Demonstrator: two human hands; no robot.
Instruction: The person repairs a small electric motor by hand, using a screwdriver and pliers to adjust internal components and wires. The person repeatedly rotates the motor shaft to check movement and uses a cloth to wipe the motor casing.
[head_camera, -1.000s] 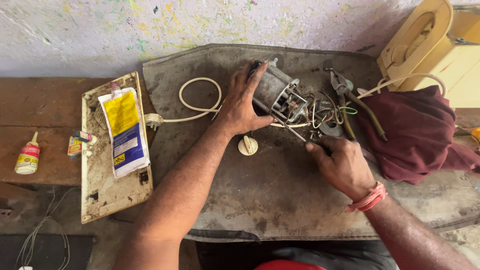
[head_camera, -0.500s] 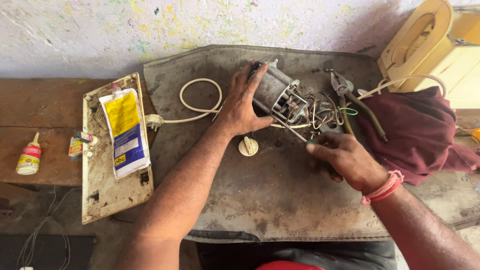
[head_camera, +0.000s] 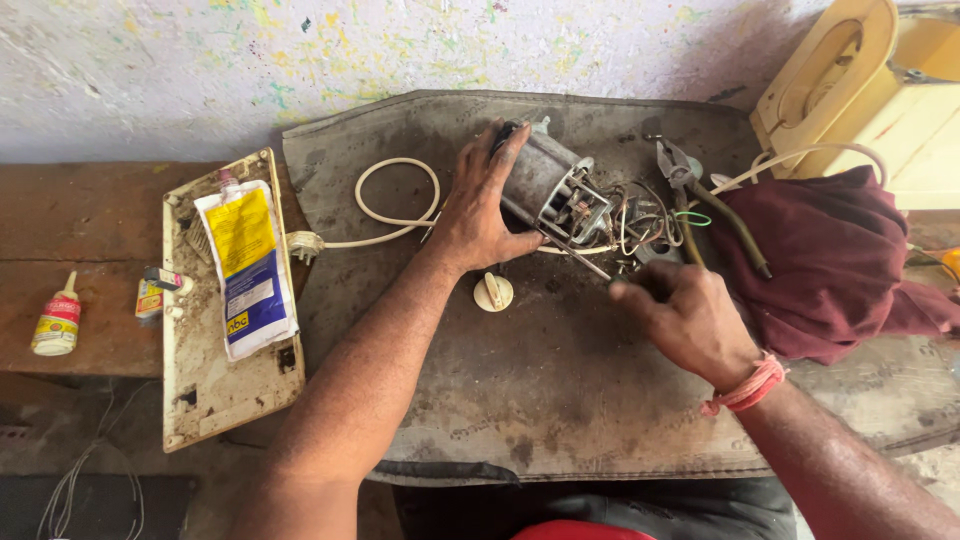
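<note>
Left hand: my left hand (head_camera: 478, 215) was clamped over the grey metal electric motor (head_camera: 545, 182), palm and fingers wrapped round its casing, pinning it to the dirty grey mat (head_camera: 560, 380).
Right hand: my right hand (head_camera: 685, 318) was closed around a thin metal rod (head_camera: 583, 256), its tip in at the tangle of loose wires (head_camera: 640, 215) on the motor's right end.
Motor spot: far middle of the mat, round cream plastic knob (head_camera: 492, 292) just near of it.
Step, I reckon: poking at the wiring end.
Next move: probably wants a steady hold and a careful tip.
</note>
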